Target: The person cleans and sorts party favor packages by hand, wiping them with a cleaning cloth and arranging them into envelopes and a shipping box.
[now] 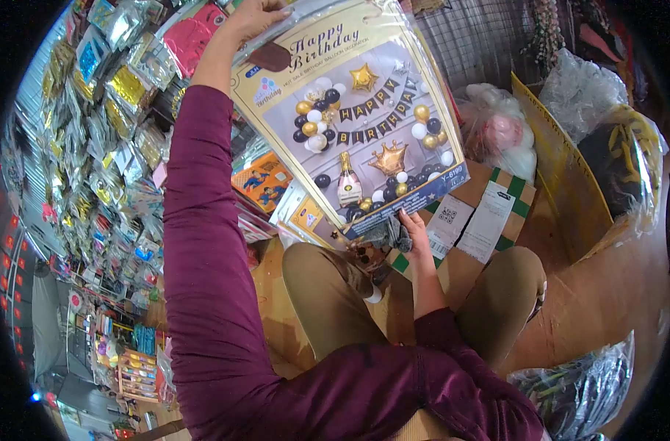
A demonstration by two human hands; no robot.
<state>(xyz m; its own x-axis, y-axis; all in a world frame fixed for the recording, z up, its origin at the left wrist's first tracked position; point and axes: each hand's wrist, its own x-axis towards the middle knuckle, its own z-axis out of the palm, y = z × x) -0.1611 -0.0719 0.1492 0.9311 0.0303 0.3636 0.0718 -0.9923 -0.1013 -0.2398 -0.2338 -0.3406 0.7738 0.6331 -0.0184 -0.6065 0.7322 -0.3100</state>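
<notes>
A birthday balloon decoration pack in clear plastic is raised in front of me, its card printed with black, gold and white balloons. My left hand is closed on the pack's top edge at the upper left. At the bottom edge, my right hand pinches the plastic beside a dark bunched piece. Behind the pack's lower left are an orange printed packet and another decoration packet. The pack partly covers both.
A cardboard box with green tape and labels lies between my knees. On the right stand an open carton with a yellowish flap and plastic-bagged goods. Another clear bag lies lower right. Hanging packets fill the left side.
</notes>
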